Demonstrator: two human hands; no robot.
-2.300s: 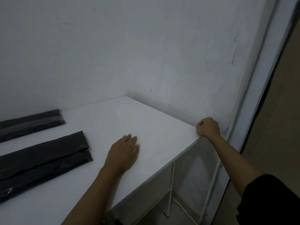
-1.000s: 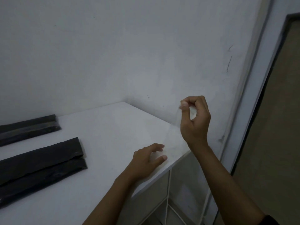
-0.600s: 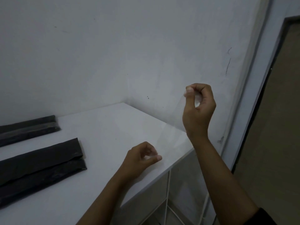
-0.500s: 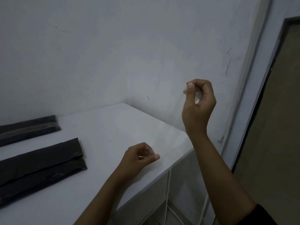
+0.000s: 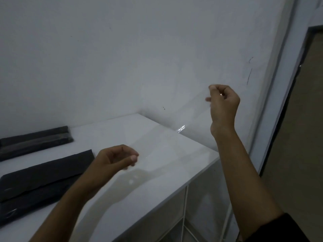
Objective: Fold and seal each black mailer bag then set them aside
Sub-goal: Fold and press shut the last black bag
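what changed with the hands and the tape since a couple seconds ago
The right hand left the table's far corner and rose, pinching one end of a clear tape strip. The left hand lifted off the tabletop and curled to pinch the strip's other end, so the strip now spans both hands. The two folded black mailer bags, near and far, stayed put.

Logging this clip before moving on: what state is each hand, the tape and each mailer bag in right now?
right hand: raised, pinching the upper end of the tape
left hand: low over the table, pinching the lower end
clear tape strip: stretched between both hands, off the table
near mailer bag: folded, lying flat
far mailer bag: folded, by the wall
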